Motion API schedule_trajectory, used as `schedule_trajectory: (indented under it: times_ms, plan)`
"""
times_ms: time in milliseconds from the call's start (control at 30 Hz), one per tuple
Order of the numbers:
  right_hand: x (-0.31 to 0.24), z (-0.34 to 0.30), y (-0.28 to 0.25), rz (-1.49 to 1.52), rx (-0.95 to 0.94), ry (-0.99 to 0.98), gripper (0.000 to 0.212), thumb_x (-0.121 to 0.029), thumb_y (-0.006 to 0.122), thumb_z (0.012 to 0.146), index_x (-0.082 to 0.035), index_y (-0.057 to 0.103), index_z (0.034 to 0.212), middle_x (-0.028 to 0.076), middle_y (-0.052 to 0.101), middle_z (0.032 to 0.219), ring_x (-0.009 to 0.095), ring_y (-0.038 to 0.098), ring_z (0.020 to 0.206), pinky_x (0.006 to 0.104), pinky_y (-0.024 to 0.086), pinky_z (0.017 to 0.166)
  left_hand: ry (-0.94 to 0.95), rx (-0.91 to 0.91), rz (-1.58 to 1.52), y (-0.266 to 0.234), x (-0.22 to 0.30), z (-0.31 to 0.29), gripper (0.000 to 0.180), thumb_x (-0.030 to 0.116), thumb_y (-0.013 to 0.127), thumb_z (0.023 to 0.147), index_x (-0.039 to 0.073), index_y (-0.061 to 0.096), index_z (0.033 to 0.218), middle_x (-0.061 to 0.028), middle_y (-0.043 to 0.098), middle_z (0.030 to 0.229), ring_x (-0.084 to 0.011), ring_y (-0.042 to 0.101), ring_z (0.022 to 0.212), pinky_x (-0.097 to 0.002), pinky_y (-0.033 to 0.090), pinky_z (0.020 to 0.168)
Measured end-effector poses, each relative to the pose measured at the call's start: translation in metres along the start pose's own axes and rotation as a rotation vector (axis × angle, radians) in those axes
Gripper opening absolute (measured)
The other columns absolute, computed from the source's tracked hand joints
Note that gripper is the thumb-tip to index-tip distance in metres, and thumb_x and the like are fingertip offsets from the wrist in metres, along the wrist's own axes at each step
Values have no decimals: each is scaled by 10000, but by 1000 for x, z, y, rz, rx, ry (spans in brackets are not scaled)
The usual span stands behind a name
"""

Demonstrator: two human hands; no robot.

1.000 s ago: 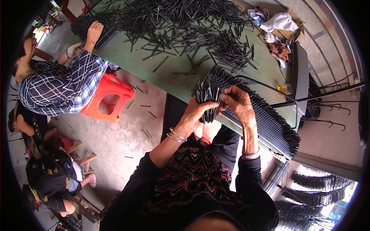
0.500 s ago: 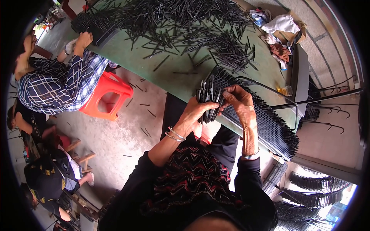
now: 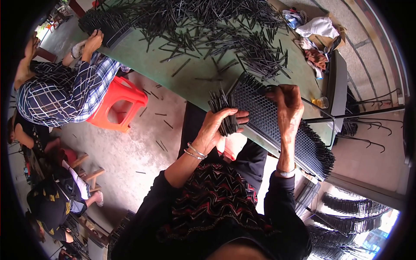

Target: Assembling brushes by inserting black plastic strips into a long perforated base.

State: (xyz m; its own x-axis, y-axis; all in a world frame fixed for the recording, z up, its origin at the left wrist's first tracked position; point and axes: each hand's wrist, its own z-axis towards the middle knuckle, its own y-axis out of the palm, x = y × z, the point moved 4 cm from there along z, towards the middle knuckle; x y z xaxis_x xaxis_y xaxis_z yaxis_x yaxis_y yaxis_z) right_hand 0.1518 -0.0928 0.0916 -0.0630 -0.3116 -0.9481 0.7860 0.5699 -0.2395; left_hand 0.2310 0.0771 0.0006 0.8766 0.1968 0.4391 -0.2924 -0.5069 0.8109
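With the clock face centred on the view, your left hand (image 3: 212, 125) sits just about at the middle, its grip closed around a bundle of black sticks (image 3: 221, 101), thumb laid across the front. The bundle tilts, upper ends fanning toward 11 o'clock; your thumb and palm hide its middle, so you can't count the sticks (they overlap too closely anyway).

Your right hand (image 3: 289, 104) is at 2 o'clock, above the far edge of the black perforated panel (image 3: 255, 108). Its grip is bent inward with the fingertips drawn close together, but they are dark against the panel; I cannot tell how far open they are, whether they hold a stick, or whether they touch the panel. That hand and wrist cover part of the panel, which runs from 1 o'clock down to 4 o'clock, with sticks bristling along its far edge.

Up at 12 o'clock a heap of loose sticks (image 3: 203, 19) spreads over the green counter (image 3: 162, 71), cut off by the top of the view. At 10 o'clock a co-worker in plaid (image 3: 54, 97) sits hunched, hiding part of the red stool (image 3: 117, 108). The black strips on the rack (image 3: 353, 216) near 4 o'clock blur together in the glare.
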Motion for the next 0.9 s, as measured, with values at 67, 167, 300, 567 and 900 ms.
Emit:
schedule_trajectory:
  times_ms: [67, 167, 300, 567, 900]
  plan:
    - [3, 2, 10, -43, 26, -15, 78, -10, 564, 924, 34, 551, 987, 92, 655, 846, 153, 675, 760, 251, 516, 723, -16, 14, -18, 1, -3, 0, 207, 170, 582, 906, -5, 598, 1017, -241, 645, 1050, -387, 638, 1010, -485, 571, 784]
    - [16, 6, 18, -88, 53, -32, 79, 0, 569, 918, 28, 551, 990, 76, 648, 858, 144, 676, 774, 235, 497, 724, -35, 41, -24, -1, -7, -2, 186, 156, 594, 899, 0, 604, 1001, -194, 658, 959, -333, 664, 910, -461, 581, 749]
    - [20, 10, 22, -130, 39, -66, 69, 7, 573, 910, 20, 555, 976, 74, 650, 853, 129, 677, 785, 228, 489, 706, -33, 28, 49, 1, -10, -3, 165, 138, 631, 880, 7, 616, 978, -102, 649, 813, -207, 654, 725, -398, 589, 668]
    - [16, 12, 24, -296, -33, -106, 89, -25, 613, 885, -6, 578, 964, 77, 668, 797, 116, 666, 745, 239, 491, 681, -1, 24, 164, 4, -15, -10, 149, 145, 673, 857, 17, 631, 919, -62, 637, 749, -156, 630, 664, -313, 553, 592]
    - [24, 17, 40, -814, -112, -443, 134, -72, 681, 831, -69, 687, 965, 79, 606, 932, 196, 629, 782, 304, 510, 670, -29, 40, 215, 9, -21, -16, 155, 152, 690, 840, 5, 646, 858, -65, 643, 709, -151, 620, 603, -273, 506, 547]
